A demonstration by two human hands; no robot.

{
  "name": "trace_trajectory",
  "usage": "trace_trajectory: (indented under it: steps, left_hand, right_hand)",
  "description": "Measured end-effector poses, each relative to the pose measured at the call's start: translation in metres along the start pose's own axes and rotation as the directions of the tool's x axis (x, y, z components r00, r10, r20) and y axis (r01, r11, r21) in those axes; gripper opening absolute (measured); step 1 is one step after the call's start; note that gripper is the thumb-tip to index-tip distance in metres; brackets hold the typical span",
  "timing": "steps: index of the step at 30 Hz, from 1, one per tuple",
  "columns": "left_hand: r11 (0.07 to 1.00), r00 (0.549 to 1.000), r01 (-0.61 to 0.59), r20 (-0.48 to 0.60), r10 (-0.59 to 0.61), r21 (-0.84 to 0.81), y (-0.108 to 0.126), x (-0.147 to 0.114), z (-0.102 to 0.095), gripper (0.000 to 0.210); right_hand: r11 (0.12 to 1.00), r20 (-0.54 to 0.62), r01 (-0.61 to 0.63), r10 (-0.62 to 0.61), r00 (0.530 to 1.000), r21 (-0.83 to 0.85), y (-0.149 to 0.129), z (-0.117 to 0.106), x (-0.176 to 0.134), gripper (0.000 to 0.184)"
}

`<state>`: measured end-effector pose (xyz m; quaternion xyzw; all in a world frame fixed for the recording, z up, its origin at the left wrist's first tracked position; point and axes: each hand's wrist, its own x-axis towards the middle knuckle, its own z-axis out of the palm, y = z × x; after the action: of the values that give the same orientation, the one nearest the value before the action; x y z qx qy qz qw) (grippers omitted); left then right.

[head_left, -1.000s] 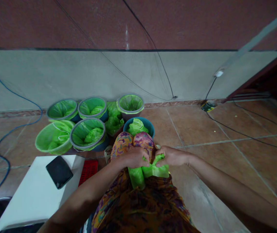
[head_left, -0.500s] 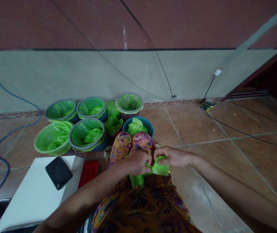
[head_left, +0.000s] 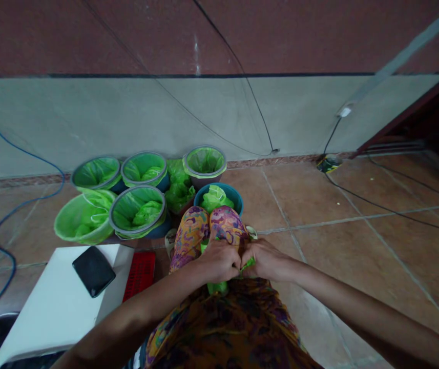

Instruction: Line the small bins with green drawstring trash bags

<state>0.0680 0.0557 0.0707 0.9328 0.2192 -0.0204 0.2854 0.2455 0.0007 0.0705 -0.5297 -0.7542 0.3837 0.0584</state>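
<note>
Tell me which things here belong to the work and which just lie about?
In use: left hand and right hand, both gripping a crumpled green plastic bag; green-lined round plastic buckets.
Lying about: flat black phone, red plastic crate, blue cable.

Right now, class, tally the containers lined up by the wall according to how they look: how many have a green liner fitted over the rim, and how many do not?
Buckets with green liner over the rim: 5
Blue bucket with a loose green bag inside: 1
Total: 6
</note>
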Motion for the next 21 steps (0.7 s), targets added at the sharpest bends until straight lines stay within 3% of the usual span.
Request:
trace_trajectory:
  steps: [7, 12, 13, 15, 17, 19, 21]
  left_hand:
    - [1.000, 1.000, -0.006, -0.028, 0.006, -0.003, -0.005, -0.006, 0.000, 0.018]
    - [0.996, 0.993, 0.068, -0.095, -0.072, -0.052, -0.015, -0.021, -0.011, 0.016]
    - [0.997, 0.992, 0.063, -0.111, -0.068, -0.049, -0.017, -0.026, -0.014, 0.024]
    - [1.000, 0.995, 0.022, -0.094, -0.022, 0.005, -0.021, -0.036, -0.020, 0.055]
    - [0.993, 0.999, -0.051, -0.012, 0.053, 0.107, -0.025, -0.044, -0.023, 0.066]
    - [0.966, 0.993, -0.116, 0.047, 0.108, 0.229, -0.029, -0.048, -0.021, 0.058]
    - [0.920, 0.987, -0.155, 0.020, 0.159, 0.360, -0.032, -0.047, -0.014, 0.040]
  right_hand:
    - [0.969, -0.034, 0.008, 0.001, 0.999, 0.248, 0.016, 0.001, -0.007, 0.008]
    - [0.882, -0.124, -0.075, 0.149, 0.981, 0.465, 0.028, -0.016, -0.024, 0.025]
    - [0.867, -0.149, -0.070, 0.163, 0.975, 0.493, 0.030, -0.019, -0.026, 0.027]
    - [0.853, -0.212, -0.050, 0.186, 0.959, 0.520, 0.035, -0.023, -0.029, 0.029]
    - [0.844, -0.258, -0.056, 0.225, 0.940, 0.534, 0.038, -0.023, -0.029, 0.030]
    - [0.833, -0.263, -0.083, 0.265, 0.928, 0.547, 0.041, -0.020, -0.027, 0.031]
    - [0.826, -0.251, -0.096, 0.277, 0.927, 0.556, 0.041, -0.017, -0.025, 0.033]
